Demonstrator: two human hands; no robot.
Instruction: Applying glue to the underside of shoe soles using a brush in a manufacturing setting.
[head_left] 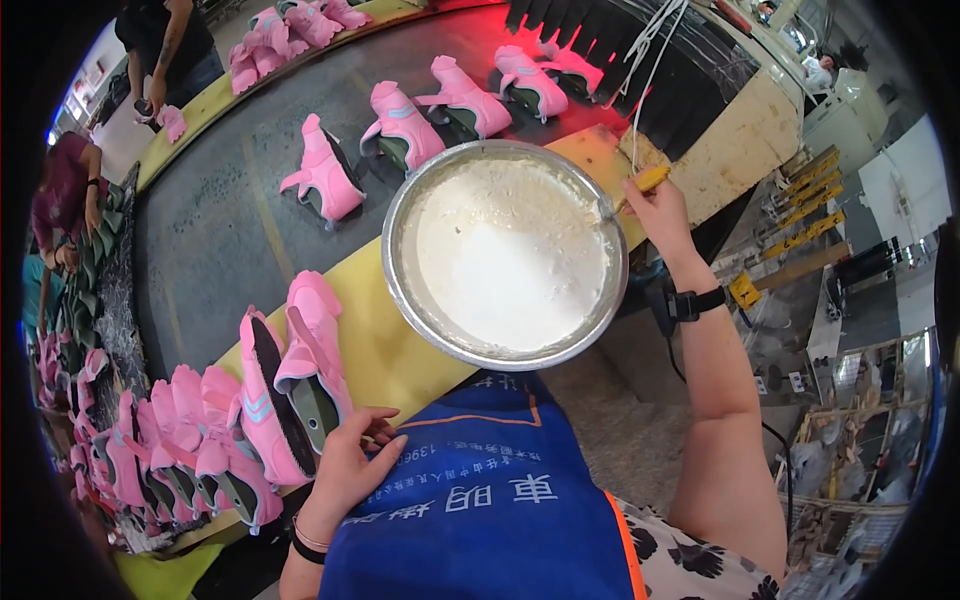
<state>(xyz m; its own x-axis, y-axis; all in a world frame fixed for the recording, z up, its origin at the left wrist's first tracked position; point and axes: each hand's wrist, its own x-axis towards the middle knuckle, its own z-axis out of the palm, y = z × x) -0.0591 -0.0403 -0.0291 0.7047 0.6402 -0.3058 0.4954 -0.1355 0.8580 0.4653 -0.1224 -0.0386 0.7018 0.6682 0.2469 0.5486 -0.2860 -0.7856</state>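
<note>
My right hand [660,215] is closed round a brush with a yellow handle [652,179], its head at the right rim of a wide metal bowl [392,262]. Thick off-white paste [510,260] fills much of the bowl. My left hand [352,458] is at the near edge of the work surface, thumb and fingers apart, holding nothing. Just beyond it stand two pink shoes, the closer one [312,345] with a dark green insole area and the other [265,400] tilted so its dark underside shows.
A dark conveyor belt [215,235] carries several pink shoes [400,125] past the bowl, toward a red-lit opening with black strips [560,30]. More pink shoes [185,430] crowd the left of the yellow ledge [385,345]. Co-workers [175,45] stand across the belt.
</note>
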